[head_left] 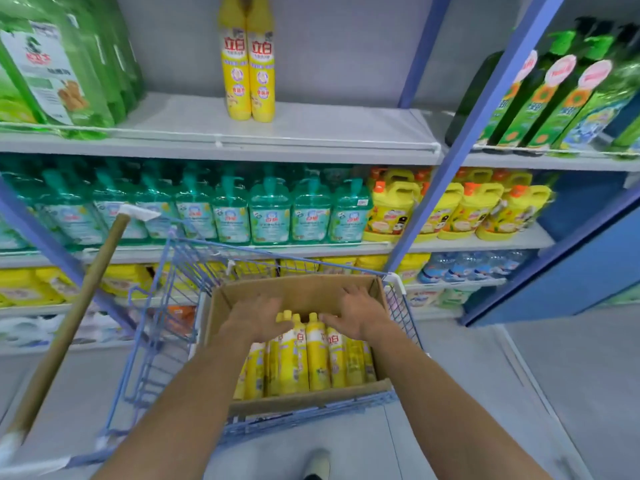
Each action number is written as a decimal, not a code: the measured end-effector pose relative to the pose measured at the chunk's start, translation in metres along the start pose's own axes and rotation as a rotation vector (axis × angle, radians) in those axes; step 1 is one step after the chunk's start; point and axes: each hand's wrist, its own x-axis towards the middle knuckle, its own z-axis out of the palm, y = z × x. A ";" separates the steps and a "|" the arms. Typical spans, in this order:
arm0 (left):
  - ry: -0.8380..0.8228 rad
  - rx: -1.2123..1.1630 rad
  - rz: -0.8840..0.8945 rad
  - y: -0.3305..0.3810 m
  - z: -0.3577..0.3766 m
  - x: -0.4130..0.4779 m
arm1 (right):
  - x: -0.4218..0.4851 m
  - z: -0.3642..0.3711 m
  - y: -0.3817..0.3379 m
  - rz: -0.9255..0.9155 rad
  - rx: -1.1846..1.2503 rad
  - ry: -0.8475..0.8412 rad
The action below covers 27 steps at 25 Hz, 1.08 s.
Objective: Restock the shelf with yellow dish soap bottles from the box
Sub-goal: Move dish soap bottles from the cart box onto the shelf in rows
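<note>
We stand at the cart [166,306], both arms stretched into the box [298,289] that sits in its basket at 6 o'clock. Our left hand [254,318] is spread open, palm down, fingers reaching over the caps of the bottles [317,355]; our right hand [358,311] is open too, fingers splayed, thumb near a cap at its 8 o'clock. Neither hand has closed on anything yet, though we cannot tell whether the fingertips already touch the caps.

The bottles stand upright and packed tight in the near half of the box, the far half at 12 o'clock showing bare cardboard. Two matching bottles, the shelf pair [246,64], stand side by side on the shelf [311,133] at 12 o'clock, with open room at their 3 o'clock and 9 o'clock.

We judge these bottles full, so moderately heavy for their slim shape, with stiff plastic walls that give a little under squeeze. The glossy labels look slick, so a pinch on the cap alone could slip or strain the lid. Better to draw one up by the neck just below the cap, then wrap the fingers round the body once it clears its neighbours. Being tall and narrow, they would tip easily when set down.
</note>
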 end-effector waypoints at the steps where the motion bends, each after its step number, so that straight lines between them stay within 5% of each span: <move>1: -0.028 -0.009 -0.012 0.003 0.010 0.009 | 0.006 0.009 0.007 0.003 0.001 -0.017; 13: -0.320 -0.123 -0.223 0.006 0.141 0.124 | 0.108 0.150 0.103 0.223 0.124 -0.239; 27: -0.068 -0.618 -0.656 0.010 0.221 0.199 | 0.190 0.229 0.128 0.526 0.451 -0.108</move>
